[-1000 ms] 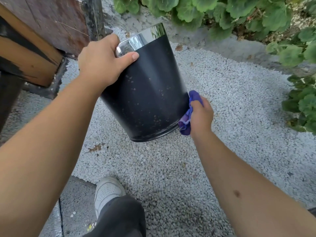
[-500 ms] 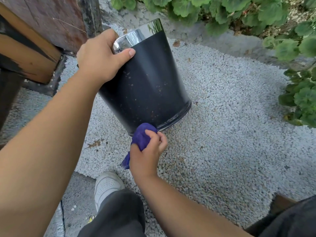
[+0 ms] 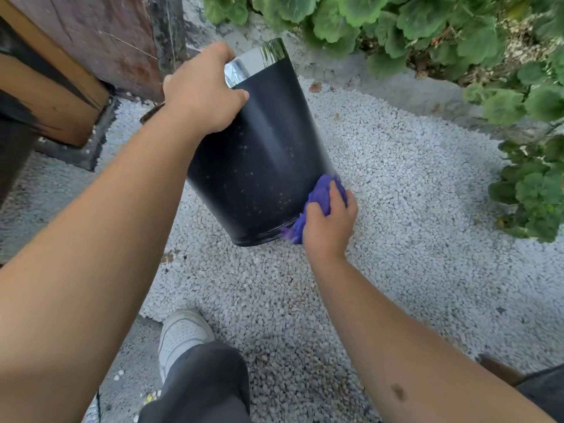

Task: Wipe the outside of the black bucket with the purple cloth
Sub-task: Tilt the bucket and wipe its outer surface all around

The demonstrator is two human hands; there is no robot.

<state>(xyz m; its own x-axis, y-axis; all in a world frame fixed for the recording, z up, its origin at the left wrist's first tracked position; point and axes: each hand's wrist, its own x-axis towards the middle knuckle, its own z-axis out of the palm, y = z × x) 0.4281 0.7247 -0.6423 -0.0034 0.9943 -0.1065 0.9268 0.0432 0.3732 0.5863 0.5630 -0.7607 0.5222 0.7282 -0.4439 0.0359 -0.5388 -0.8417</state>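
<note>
**gravelguy:** So where was the wiping at? Half a second earlier the right hand (image 3: 331, 222) had the purple cloth (image 3: 317, 206) down under the near bottom edge, and a second earlier it was out on the right side.

**potwatcher:** Yeah, it had swung back to the lower right of the black bucket (image 3: 259, 166), cloth bunched up in curled fingers and pressed on the wall just above the base. So I'd say it was doing back-and-forth passes around the bottom band. Pale specks were still all over the near side, so plenty left to wipe, I reckon.

**gravelguy:** And the bucket itself?

**potwatcher:** Held over the white gravel (image 3: 412, 209), the bottom edge touching or just above it, couldn't tell which. The left hand (image 3: 201, 96) gripped the shiny chrome rim (image 3: 259, 61), thumb across the outside and fingers curled over the top. It was tilted, long axis running from the rim at the far end down to the base nearest the person's white shoe (image 3: 183, 334), mouth pointing away toward the green plants (image 3: 396, 22).
</note>
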